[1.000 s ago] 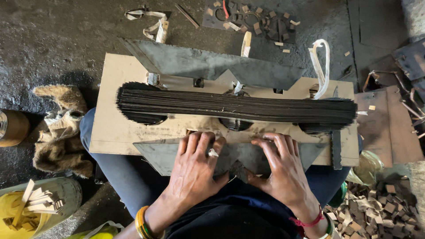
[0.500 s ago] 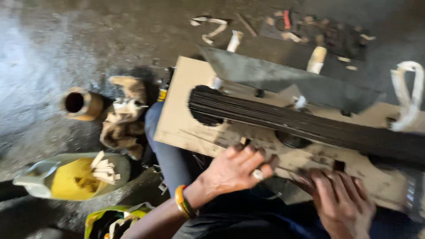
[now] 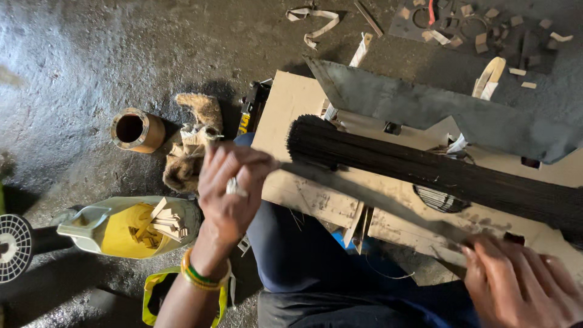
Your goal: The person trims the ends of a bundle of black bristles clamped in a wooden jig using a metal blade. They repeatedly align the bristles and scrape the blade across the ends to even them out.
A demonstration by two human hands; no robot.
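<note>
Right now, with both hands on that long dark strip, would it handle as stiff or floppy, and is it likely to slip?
The long dark strip spans from the left hand to the right hand with no visible sag, so it is probably fairly stiff. It looks thin and flat, so likely light and somewhat springy. Its surface looks dull rather than glossy, so it probably would not slip easily.

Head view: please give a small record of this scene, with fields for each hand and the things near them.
left hand: raised, grips one end of a long grey strip
right hand: holds the strip's other end
under the strip: board on the lap
on the board: bundle of black rods, grey sheet
floor, left: yellow jug with wood bits, brown tube, cloth
</note>
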